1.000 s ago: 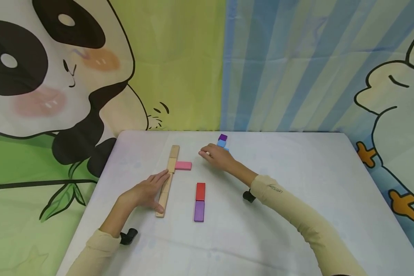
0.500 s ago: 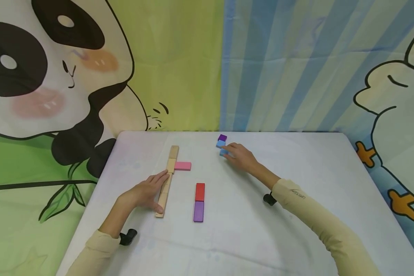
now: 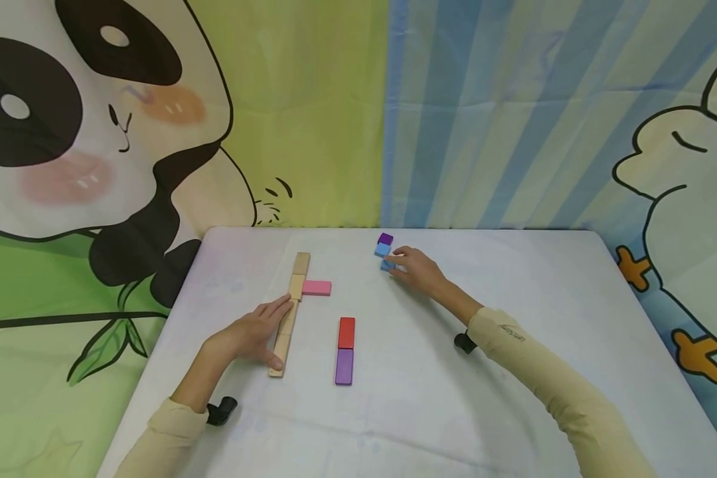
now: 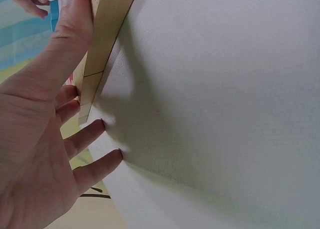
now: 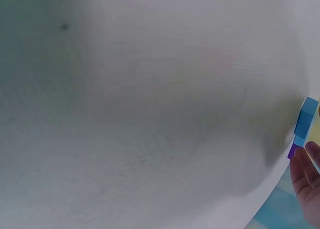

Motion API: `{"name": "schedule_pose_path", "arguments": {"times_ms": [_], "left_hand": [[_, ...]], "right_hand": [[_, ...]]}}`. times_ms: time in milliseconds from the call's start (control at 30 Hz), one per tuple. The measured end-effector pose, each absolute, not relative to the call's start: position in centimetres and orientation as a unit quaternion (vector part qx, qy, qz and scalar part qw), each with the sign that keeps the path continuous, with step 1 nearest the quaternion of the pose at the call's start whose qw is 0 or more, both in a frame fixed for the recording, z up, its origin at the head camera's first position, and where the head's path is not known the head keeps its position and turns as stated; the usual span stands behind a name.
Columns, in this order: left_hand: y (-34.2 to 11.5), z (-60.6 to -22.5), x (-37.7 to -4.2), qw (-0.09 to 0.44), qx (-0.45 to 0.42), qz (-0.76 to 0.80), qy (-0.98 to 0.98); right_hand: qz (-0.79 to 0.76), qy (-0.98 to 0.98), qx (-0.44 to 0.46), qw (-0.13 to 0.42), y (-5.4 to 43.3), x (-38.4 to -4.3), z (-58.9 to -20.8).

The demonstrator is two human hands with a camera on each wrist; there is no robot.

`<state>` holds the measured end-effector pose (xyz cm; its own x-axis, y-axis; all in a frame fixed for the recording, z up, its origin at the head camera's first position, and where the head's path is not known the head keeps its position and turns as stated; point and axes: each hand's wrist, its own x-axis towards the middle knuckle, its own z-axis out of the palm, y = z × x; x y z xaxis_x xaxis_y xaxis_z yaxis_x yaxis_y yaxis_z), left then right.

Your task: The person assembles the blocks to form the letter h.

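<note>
My left hand [image 3: 247, 337] lies along a row of plain wooden blocks [image 3: 300, 263], fingers stretched out with fingertips and thumb at its left side. In the left wrist view, the thumb is against the side of the wooden row [image 4: 107, 29]. At the far middle of the table, the right hand [image 3: 417, 271] pinches a light blue block [image 3: 386, 265] between thumb and index finger. Just beyond it sit another light blue block [image 3: 382, 249] and a dark purple block [image 3: 385, 238]. The right wrist view catches only some fingers [image 5: 301, 175] beside the blue block [image 5: 306, 118].
A pink block [image 3: 317, 288] juts rightward from the wooden row. Between the hands and nearer the front, a red block [image 3: 346, 332] and a purple block [image 3: 344, 367] lie end to end on the white table [image 3: 454, 418]. Behind the table hangs a printed curtain [image 3: 311, 133].
My right hand has drawn back to the right from above the table's middle and come onto the near blue block, then stays there. The left hand keeps its place.
</note>
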<state>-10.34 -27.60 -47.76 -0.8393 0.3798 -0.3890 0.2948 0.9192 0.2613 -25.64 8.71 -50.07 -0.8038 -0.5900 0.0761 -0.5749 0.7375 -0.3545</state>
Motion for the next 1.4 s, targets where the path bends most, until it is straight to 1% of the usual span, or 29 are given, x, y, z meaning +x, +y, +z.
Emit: {"name": "schedule_pose_path", "arguments": {"times_ms": [167, 633, 1233, 1400], "left_hand": [[-27.7, -47.9, -10.4, 0.22, 0.178, 0.094, 0.954], [-27.8, -47.8, -10.4, 0.218, 0.183, 0.096, 0.954], [-27.8, -47.7, -10.4, 0.217, 0.181, 0.097, 0.954], [-27.8, -47.8, -10.4, 0.223, 0.179, 0.1, 0.953]], "right_hand": [[-0.194, 0.925, -0.326, 0.011, 8.5, -25.9, -50.2], [-0.198, 0.914, -0.351, -0.042, 7.9, -25.9, -50.5], [-0.231, 0.905, -0.351, -0.061, 7.8, -25.9, -51.3], [-0.243, 0.892, -0.369, -0.089, 7.5, -25.7, -51.5]]}}
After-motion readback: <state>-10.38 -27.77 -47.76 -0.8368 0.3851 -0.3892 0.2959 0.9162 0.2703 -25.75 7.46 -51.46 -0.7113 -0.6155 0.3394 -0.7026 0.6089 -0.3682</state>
